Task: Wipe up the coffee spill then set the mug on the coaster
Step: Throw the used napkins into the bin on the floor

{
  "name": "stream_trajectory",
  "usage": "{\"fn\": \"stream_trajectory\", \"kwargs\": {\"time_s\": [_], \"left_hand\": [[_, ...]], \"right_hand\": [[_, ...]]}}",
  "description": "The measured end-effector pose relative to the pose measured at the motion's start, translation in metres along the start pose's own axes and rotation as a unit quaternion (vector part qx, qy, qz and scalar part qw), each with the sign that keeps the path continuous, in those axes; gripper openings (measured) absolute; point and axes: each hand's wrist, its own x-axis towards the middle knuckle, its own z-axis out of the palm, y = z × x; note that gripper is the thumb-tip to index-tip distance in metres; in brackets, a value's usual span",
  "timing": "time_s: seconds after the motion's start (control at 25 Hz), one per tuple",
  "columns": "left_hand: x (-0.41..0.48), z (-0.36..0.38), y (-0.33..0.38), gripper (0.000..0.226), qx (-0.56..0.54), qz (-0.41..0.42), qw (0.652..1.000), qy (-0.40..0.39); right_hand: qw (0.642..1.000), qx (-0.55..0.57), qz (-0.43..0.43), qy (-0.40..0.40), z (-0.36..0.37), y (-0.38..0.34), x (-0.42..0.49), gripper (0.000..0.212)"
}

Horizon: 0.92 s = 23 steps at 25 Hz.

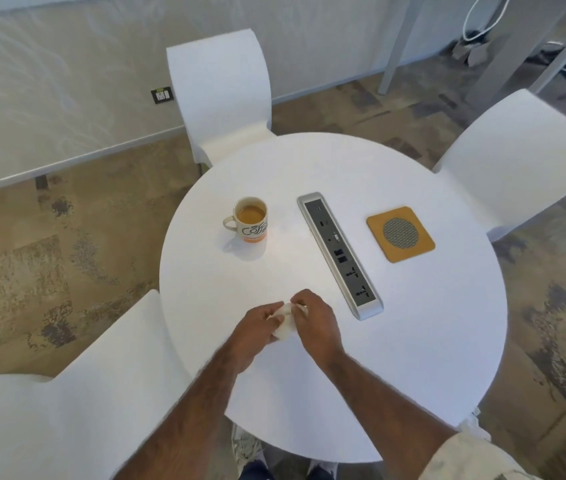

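Left hand and right hand both gripping a crumpled white tissue over the near table, socket strip lying mid-table, mug of coffee standing far left, coaster sitting far right, well apart from it.

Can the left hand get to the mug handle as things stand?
Probably yes, once it frees up. The left hand and right hand both hold the tissue. The mug stands ahead, handle to the left, with bare table between.
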Motion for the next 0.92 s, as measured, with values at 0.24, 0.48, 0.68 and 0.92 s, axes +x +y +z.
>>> {"fn": "stream_trajectory", "kwargs": {"time_s": [0.24, 0.48, 0.68, 0.92], "left_hand": [[-0.007, 0.045, 0.026, 0.021, 0.081, 0.027, 0.994, 0.062], [-0.008, 0.133, 0.026, 0.016, 0.151, 0.107, 0.973, 0.135], [-0.020, 0.221, -0.006, 0.029, 0.211, 0.113, 0.969, -0.069], [-0.020, 0.332, -0.034, 0.036, 0.191, 0.083, 0.974, -0.089]], "right_hand": [[0.967, 0.144, 0.152, 0.148, -0.031, -0.010, -0.007, 0.015], [0.888, 0.299, 0.321, 0.138, -0.065, 0.010, -0.041, 0.029], [0.831, 0.411, 0.338, 0.161, -0.119, 0.049, -0.076, 0.064], [0.769, 0.452, 0.326, 0.313, -0.185, 0.150, -0.121, 0.037]]}}
